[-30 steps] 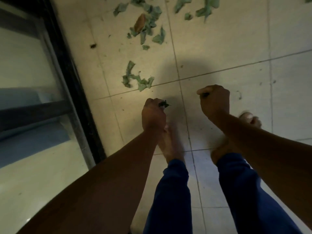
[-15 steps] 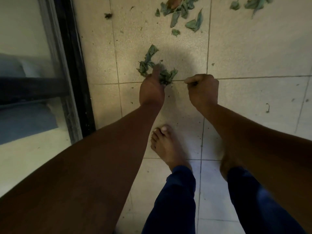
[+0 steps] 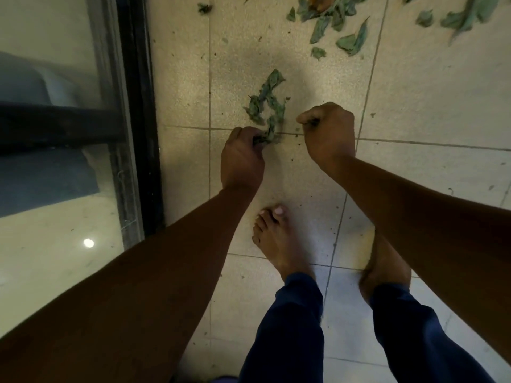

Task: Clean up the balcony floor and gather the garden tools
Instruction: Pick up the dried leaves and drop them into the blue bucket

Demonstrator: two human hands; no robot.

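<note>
A small clump of green leaves lies on the beige tiled floor just ahead of my hands. My left hand pinches the near end of that clump at a tile joint. Right of the clump, my right hand is a closed fist; something dark shows at its thumb, too small to name. More green leaves with a brown one lie scattered at the top, and further leaves sit at the top right.
A black door frame with a glass pane runs along the left. My bare feet and blue trouser legs stand on the tiles below my hands. A dark speck of debris lies near the frame.
My left hand reached forward into the leaf clump, then drew back a little while holding its near end. The view shifted closer to the leaves. My right fist stayed closed.
</note>
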